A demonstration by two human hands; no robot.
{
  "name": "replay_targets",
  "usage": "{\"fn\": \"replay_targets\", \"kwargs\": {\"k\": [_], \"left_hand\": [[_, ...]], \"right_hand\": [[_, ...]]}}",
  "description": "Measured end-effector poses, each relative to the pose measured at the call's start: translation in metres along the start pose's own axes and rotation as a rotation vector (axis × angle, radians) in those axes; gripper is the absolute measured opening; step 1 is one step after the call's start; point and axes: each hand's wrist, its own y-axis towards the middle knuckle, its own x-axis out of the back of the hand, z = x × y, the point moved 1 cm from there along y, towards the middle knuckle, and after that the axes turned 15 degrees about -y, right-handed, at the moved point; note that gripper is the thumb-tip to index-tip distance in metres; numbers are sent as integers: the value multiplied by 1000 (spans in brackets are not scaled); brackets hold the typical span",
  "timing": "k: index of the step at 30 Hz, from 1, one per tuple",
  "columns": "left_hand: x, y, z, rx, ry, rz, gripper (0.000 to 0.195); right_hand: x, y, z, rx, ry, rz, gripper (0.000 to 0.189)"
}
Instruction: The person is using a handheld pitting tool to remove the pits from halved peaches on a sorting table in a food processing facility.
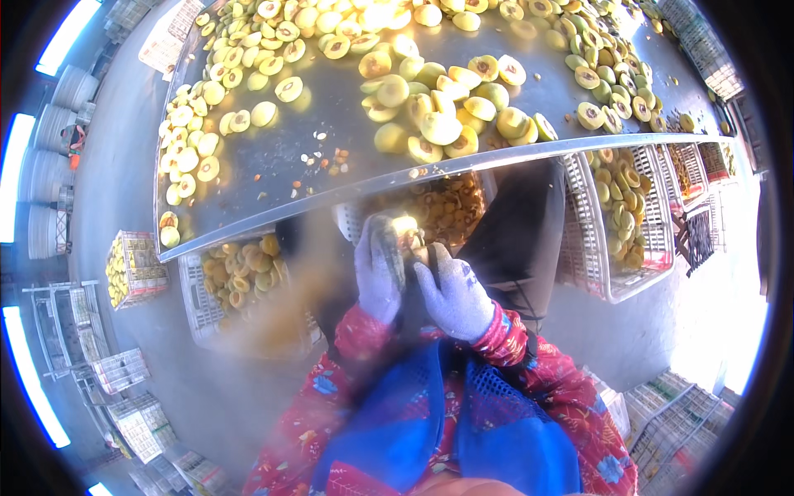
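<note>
Both hands wear pale knitted gloves and meet below the front edge of a metal table. My left hand (379, 276) grips a pale yellow stone-fruit half (405, 225), its glove darkened along the thumb side. My right hand (458, 299) is closed beside the fruit on a small hand tool (422, 253); glare and fingers hide most of its shape. Beneath the hands is a crate of fruit pieces (456, 208), brownish orange. On the table ahead lies a pile of halved yellow-green stone fruit (437, 115), several showing brown pits or hollows.
The metal table's raised rim (372, 191) crosses in front of me. A white plastic crate of fruit halves (598, 248) stands at right, another crate (198, 310) at left. My dark-clad leg (521, 229) is between. Stacked crates (673, 428) stand behind right.
</note>
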Motion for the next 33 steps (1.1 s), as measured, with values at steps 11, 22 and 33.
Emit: {"fn": "replay_targets", "kwargs": {"k": [11, 22, 33], "left_hand": [[7, 3, 9, -27, 346, 47, 20], [15, 5, 15, 15, -16, 370, 32], [64, 7, 22, 116, -480, -316, 40]], "right_hand": [[1, 5, -22, -381, 503, 464, 22], [-13, -6, -33, -599, 2048, 935, 28], [-6, 10, -13, -390, 2215, 843, 24]]}}
